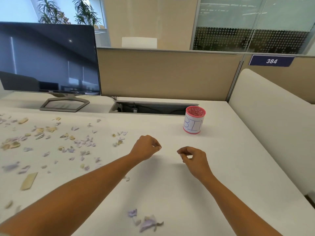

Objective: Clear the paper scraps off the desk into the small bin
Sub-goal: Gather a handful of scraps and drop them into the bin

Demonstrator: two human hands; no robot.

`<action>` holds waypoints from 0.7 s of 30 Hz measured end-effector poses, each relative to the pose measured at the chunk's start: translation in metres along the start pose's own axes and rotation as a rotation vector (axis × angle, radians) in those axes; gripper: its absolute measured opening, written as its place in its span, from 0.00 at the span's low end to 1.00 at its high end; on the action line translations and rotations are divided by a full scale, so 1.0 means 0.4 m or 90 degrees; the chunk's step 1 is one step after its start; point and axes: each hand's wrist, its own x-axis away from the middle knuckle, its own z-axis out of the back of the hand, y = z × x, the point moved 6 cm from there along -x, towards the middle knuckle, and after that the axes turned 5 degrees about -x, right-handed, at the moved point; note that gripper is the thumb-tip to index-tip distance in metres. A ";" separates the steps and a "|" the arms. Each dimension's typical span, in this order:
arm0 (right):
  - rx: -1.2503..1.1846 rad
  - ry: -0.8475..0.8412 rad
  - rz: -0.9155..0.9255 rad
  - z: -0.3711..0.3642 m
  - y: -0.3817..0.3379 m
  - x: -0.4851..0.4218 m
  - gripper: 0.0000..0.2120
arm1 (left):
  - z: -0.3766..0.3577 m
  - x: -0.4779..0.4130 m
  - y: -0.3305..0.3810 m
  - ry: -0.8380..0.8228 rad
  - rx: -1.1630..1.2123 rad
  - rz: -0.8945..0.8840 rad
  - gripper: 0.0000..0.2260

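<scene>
1. Office cubicle, head view: white desk (170, 184) with tan partition behind, dark monitor (47, 58) at 10 o'clock, cable tray (150, 108) at 12 o'clock
2. Bin (194, 120), pink-rimmed with a paper label, stands upright at 1 o'clock, well apart from both hands; scraps show inside its mouth, so some clearing appears done
3. Left hand (144, 148), just left of centre, is curled with fingertips pinched together; a small pale bit may sit at the tips, but too small to tell
4. Right hand (194, 159), just right of centre, is likewise curled, thumb and forefinger nearly meeting; whether it holds a scrap cannot be told
5. Scraps (51, 142), lilac and tan, lie scattered thickly from 8 to 10 o'clock, left of the left forearm; a small cluster (146, 220) lies at 6 o'clock between the forearms
6. Desk around the bin and toward 3 o'clock is bare
7. Judged progress: early to middling; most scraps remain, and many trips to the bin are left
</scene>
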 end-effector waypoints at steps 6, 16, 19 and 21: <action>0.013 -0.133 -0.001 -0.090 -0.005 0.134 0.09 | -0.004 0.168 -0.122 0.028 -0.095 -0.019 0.11; 0.136 -0.339 0.082 -0.176 -0.070 0.317 0.14 | -0.054 0.326 -0.209 -0.095 -0.179 -0.032 0.22; 0.225 -0.375 0.124 -0.188 -0.082 0.366 0.19 | -0.058 0.355 -0.203 -0.102 -0.155 -0.047 0.24; 0.260 -0.390 0.145 -0.193 -0.088 0.396 0.23 | -0.068 0.380 -0.201 -0.121 -0.139 -0.054 0.36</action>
